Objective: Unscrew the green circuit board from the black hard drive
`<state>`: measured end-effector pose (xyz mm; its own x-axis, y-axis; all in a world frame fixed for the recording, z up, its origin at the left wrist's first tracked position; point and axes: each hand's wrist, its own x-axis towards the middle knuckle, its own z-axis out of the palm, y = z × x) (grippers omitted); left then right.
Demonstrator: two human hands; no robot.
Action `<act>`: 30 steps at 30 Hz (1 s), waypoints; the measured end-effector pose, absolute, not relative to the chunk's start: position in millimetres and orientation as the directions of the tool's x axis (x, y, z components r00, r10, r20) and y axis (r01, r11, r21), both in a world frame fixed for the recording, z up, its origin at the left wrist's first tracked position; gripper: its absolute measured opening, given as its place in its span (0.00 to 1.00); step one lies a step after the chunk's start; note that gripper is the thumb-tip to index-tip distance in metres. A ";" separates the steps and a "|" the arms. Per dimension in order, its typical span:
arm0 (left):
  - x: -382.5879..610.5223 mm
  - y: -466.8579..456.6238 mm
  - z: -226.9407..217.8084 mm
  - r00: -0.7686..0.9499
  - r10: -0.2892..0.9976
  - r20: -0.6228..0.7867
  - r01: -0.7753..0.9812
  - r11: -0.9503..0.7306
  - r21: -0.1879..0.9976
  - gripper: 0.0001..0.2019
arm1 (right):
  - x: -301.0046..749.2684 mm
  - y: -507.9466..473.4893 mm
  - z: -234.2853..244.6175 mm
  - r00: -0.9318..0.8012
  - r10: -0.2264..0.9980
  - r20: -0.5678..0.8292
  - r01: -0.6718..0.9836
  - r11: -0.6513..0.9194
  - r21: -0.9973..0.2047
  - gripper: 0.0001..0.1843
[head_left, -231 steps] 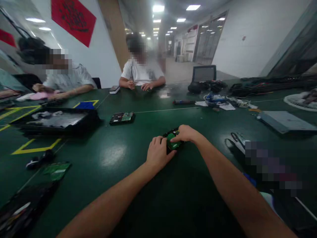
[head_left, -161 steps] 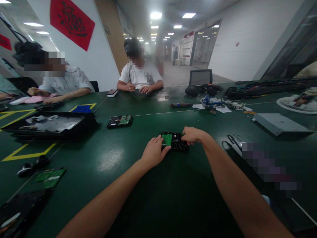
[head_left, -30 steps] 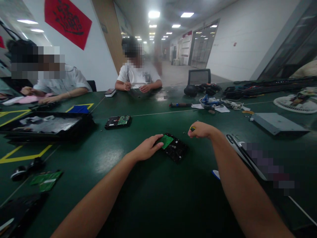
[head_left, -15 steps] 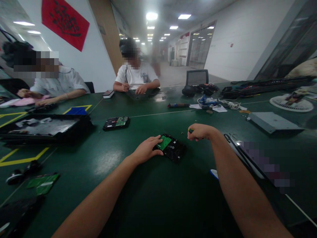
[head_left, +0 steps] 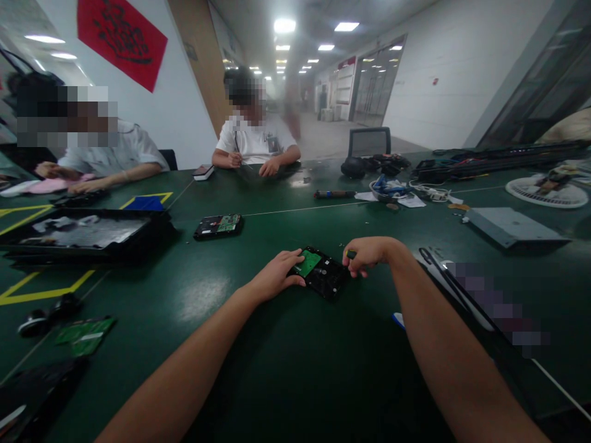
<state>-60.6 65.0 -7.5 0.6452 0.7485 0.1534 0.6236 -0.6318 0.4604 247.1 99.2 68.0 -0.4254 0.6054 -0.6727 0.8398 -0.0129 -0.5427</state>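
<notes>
A black hard drive with a green circuit board lies face up on the table in front of me. My left hand grips its left end, fingers over the board and thumb along the near edge. My right hand is closed around a small screwdriver with a dark, yellowish handle, at the drive's right edge. The screwdriver's tip is hidden or too small to make out. Just beyond the drive lie a few tiny screws.
A second hard drive lies farther left, near a black tray. Green circuit boards are at the left. A grey metal box and cables stand to the right. Two people sit across the dark green table.
My right hand has moved left and slightly down with the screwdriver, from beyond the drive's right corner to its right edge. My left hand still grips the drive.
</notes>
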 end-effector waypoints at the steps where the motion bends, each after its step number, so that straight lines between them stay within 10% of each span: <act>1: -60.7 65.3 -8.3 0.646 0.748 0.156 0.622 -0.633 0.460 0.32 | 246.7 99.5 67.3 -0.432 0.603 -0.670 0.839 -0.005 -0.545 0.17; 23: -61.8 66.8 -16.4 0.552 0.797 0.243 0.565 -0.573 0.594 0.34 | 250.4 111.3 54.6 -0.487 0.647 -0.587 0.800 0.061 -0.597 0.07; 30: -58.5 66.1 -12.2 0.497 0.828 0.259 0.549 -0.531 0.645 0.18 | 251.8 113.1 52.5 -0.496 0.646 -0.581 0.792 0.062 -0.607 0.07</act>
<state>-58.5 66.1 -12.2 0.4973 0.8281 0.2588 0.5495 -0.5315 0.6447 251.8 113.1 52.5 -0.4955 0.6457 -0.5810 0.7923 0.0618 -0.6071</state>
